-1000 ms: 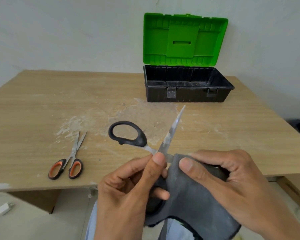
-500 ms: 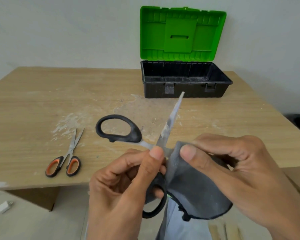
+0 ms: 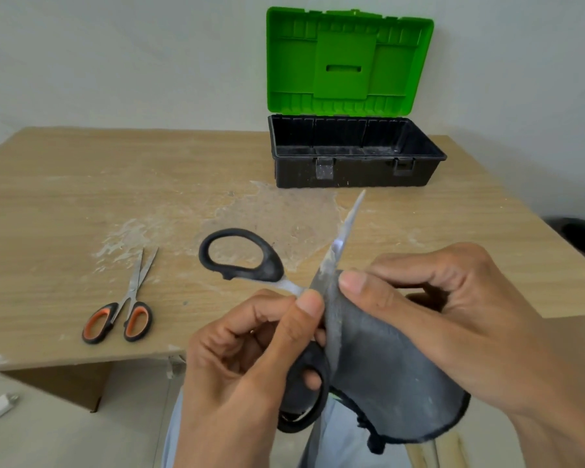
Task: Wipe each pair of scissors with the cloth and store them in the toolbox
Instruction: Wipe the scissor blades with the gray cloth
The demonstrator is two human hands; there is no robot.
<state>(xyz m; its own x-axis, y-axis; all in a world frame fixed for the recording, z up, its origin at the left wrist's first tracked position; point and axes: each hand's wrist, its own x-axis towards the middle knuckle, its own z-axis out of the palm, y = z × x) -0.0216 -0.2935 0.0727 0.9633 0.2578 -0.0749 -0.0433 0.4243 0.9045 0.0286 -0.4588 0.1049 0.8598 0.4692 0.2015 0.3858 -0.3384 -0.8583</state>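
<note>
Left hand [image 3: 244, 366] pinches the black scissors [image 3: 271, 269] at the pivot, right hand [image 3: 470, 315] pinches the cloth [image 3: 385, 366] round one blade (toolbox [image 3: 352, 175] lid upright).

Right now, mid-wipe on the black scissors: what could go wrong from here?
1. The black-handled scissors are spread open. The left hand grips them with a bare thumb right beside the blade, where the right hand pinches the grey cloth. A slip could cut.
2. The orange-handled scissors lie near the front edge of the table; a stray arm might knock them off.
</note>
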